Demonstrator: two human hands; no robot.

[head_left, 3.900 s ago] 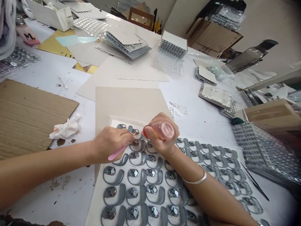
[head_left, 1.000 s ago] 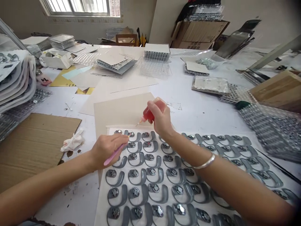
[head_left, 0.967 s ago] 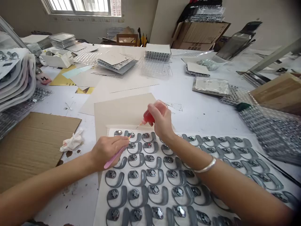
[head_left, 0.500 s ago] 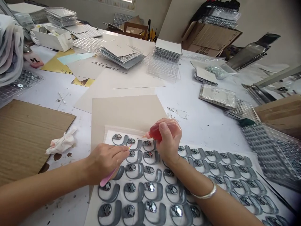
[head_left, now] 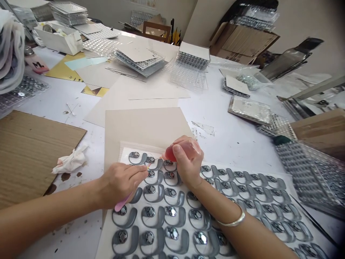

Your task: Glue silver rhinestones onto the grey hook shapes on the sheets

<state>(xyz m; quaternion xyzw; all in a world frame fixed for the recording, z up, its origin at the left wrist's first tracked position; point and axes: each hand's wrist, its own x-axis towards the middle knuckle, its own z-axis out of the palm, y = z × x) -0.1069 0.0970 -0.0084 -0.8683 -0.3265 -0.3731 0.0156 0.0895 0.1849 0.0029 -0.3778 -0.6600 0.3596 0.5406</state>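
My right hand [head_left: 187,164] is closed round a small red squeeze bottle [head_left: 181,151] whose nozzle points left at the top row of a white sheet [head_left: 107,233]. The sheet carries rows of grey curved pieces [head_left: 152,217], each with a shiny stone. My left hand [head_left: 121,181] pinches a thin pink stick [head_left: 120,205]. Its tip rests by a grey piece near the sheet's top left corner. A silver bangle [head_left: 231,221] circles my right wrist.
A crumpled stained tissue [head_left: 70,162] lies left of the sheet, beside a brown cardboard sheet [head_left: 32,151]. Grey card [head_left: 145,124] sits under the white sheet. Clear blister trays [head_left: 309,172] lie at right. Further stacked trays [head_left: 192,57] and a white box [head_left: 58,39] stand at the back.
The view tilted down again after lifting toward the window. My right hand brought the red bottle down closer to the top row; my left hand stays on the stick at the same spot.
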